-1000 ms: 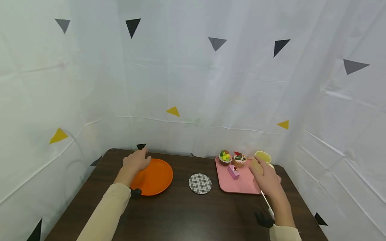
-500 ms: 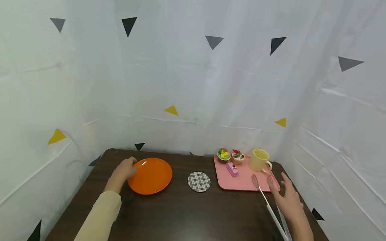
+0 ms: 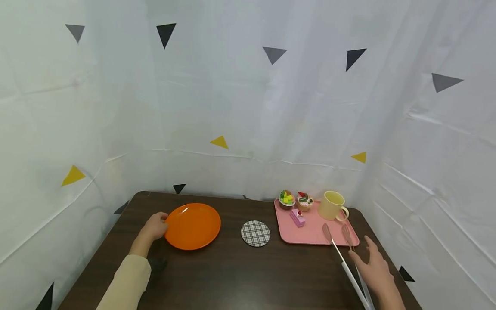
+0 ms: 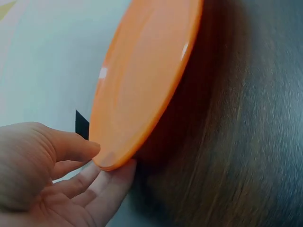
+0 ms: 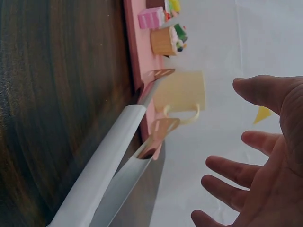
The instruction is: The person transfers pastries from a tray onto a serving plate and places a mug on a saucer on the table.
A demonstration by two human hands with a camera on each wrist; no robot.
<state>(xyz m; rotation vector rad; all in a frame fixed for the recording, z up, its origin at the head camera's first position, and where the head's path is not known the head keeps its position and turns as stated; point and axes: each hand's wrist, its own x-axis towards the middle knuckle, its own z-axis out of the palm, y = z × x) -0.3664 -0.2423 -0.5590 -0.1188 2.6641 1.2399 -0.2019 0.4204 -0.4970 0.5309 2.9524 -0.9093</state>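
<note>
At the left of the table lies a round orange plate [image 3: 192, 226]. My left hand [image 3: 154, 226] pinches its left rim; the left wrist view shows the thumb [image 4: 83, 147] at the edge and fingers [image 4: 113, 189] underneath. My right hand [image 3: 375, 269] is spread with nothing in it, over the silver-and-white tongs [image 3: 352, 280]. The tongs stand apart, their tips overlapping the front of a pink tray [image 3: 306, 235]. On that tray stands a pale yellow mug [image 3: 331, 206], its handle toward the right. The right wrist view shows separated fingers [image 5: 232, 172] beside the tongs.
Two toy cupcakes, one with yellow-green topping [image 3: 287, 199] and one with white topping [image 3: 305, 202], sit at the tray's back left. A pink cake slice [image 3: 297, 218] lies before them. A checked round coaster [image 3: 255, 234] lies mid-table. White curtains [image 3: 248, 107] enclose the table [image 3: 248, 275].
My left hand came down from the plate's upper left to its left rim and gripped it. My right hand drew back from the mug toward the front right, over the tongs.
</note>
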